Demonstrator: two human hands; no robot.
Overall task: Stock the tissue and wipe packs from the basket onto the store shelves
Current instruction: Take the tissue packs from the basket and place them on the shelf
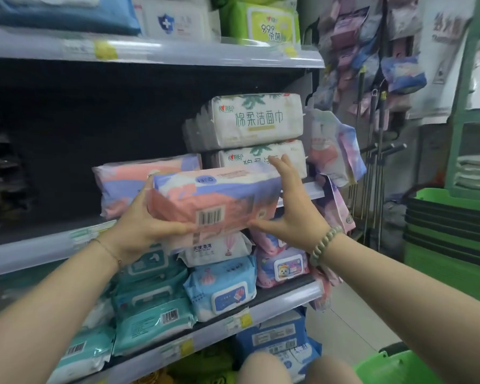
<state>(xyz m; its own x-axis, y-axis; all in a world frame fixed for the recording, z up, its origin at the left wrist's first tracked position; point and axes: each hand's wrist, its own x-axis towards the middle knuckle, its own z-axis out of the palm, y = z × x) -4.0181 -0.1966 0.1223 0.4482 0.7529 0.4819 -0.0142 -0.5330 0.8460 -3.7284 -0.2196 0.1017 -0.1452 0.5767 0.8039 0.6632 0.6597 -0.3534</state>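
I hold a pink, purple and white tissue pack with a barcode in front of the middle shelf. My left hand grips its left end, thumb under the bottom edge. My right hand clasps its right end, fingers spread upward and thumb under the pack. A matching pack lies on the shelf just behind it. Two white face-towel packs are stacked at the shelf's right end. The green basket shows at the bottom right corner.
The lower shelf holds teal, blue and pink wipe packs. The top shelf carries green and white packs. Pastel packs hang on a strip beside the shelf end. Stacked green baskets stand at the right. The middle shelf's left part is dark.
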